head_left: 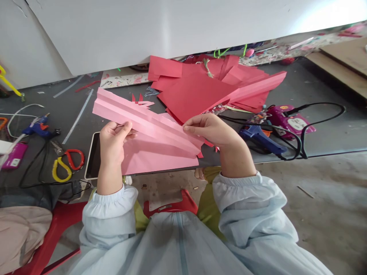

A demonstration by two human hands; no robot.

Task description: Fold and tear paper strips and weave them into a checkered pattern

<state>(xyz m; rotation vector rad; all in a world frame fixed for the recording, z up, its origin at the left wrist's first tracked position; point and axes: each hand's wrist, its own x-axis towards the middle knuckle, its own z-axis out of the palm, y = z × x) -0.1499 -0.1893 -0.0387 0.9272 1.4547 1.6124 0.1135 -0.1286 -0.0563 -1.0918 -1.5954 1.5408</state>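
Note:
A strip of pink paper (143, 119) with lengthwise accordion creases is held up above the table edge. My left hand (114, 139) pinches its lower edge left of the middle, thumb on top. Towards its right end, my right hand (212, 130) grips the upper edge between thumb and fingers. Beneath the strip lies a flat pink sheet (160, 160), partly hidden by it. Red paper sheets (197, 93) are piled just behind, with a folded pink piece (258, 88) lying on them. Small red and pink cut scraps (142, 102) sit between the strip and the pile.
Scissors (69, 164) with red and yellow handles and a phone (93, 156) lie to the left. Blue glue guns (40, 126) (262, 138) with cords rest on both sides. A magenta box (289, 121) is at right. A white panel (172, 34) stands at the back.

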